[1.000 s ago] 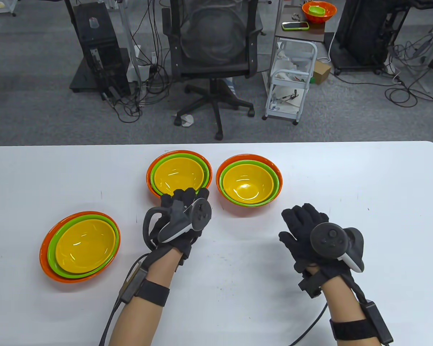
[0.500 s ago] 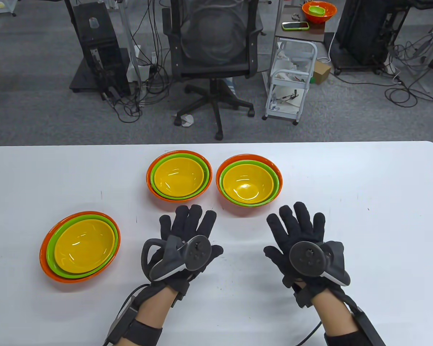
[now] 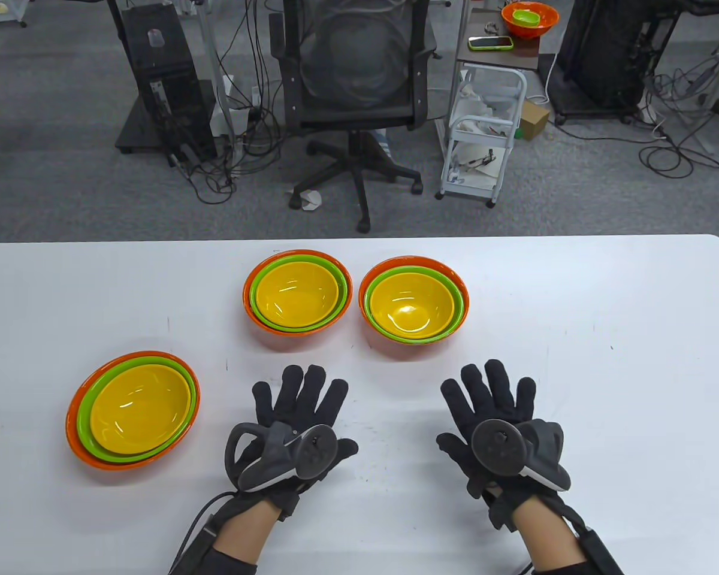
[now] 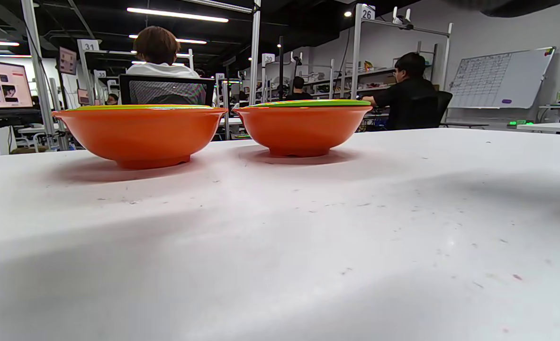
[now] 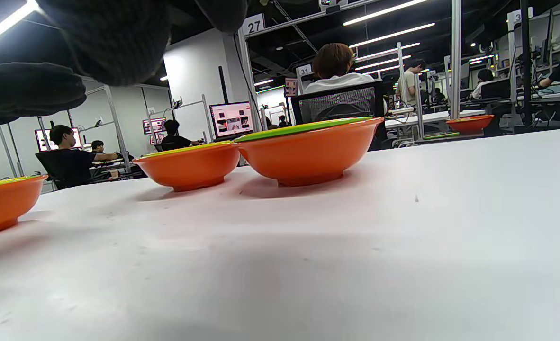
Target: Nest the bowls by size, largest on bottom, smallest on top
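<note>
Three bowl stacks stand on the white table [image 3: 605,371], each a yellow bowl in a green bowl in an orange bowl. One stack [image 3: 133,409] is at the front left, one [image 3: 298,291] at the back middle, one [image 3: 414,306] to its right. My left hand [image 3: 302,398] lies flat and open, fingers spread, in front of the middle stack. My right hand [image 3: 491,395] lies flat and open, fingers spread, in front of the right stack. Neither holds anything. The left wrist view shows two stacks [image 4: 140,132] [image 4: 303,125] side-on. The right wrist view shows all three [image 5: 308,149] [image 5: 190,166] [image 5: 3,201].
Beyond the table's far edge stand an office chair [image 3: 353,78], a white cart [image 3: 482,138] and a side table with another orange bowl [image 3: 529,18] and a phone [image 3: 490,42]. The table's right half [image 3: 635,329] is bare.
My left hand has drawn back from the middle stack's rim toward the front edge and spread flat. My right hand has also drawn back a little and spread its fingers.
</note>
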